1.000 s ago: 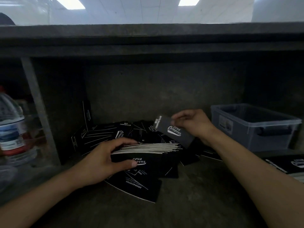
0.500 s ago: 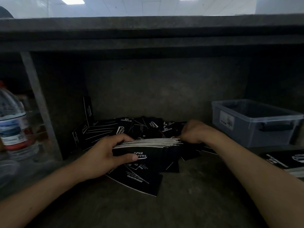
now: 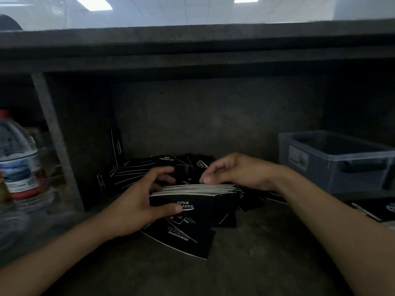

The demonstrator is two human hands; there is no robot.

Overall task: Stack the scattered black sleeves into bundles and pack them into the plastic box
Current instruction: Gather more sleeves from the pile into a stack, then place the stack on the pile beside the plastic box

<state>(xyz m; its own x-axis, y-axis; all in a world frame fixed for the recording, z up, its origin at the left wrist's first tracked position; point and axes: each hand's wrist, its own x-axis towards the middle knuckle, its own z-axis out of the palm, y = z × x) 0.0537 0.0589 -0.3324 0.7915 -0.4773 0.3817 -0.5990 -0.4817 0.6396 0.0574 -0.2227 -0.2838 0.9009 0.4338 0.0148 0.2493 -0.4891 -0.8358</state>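
Black sleeve bundle gripped by left hand; right hand curled just above it, grip indeterminable.

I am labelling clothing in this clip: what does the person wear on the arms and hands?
Nothing that shows. The left arm and right arm are bare down to the frame's edge, with no sleeve or cuff. The left hand and right hand have no gloves. No watch, band or ring is visible, though the light is dim.

Left hand clasped, right hand loosely curled.
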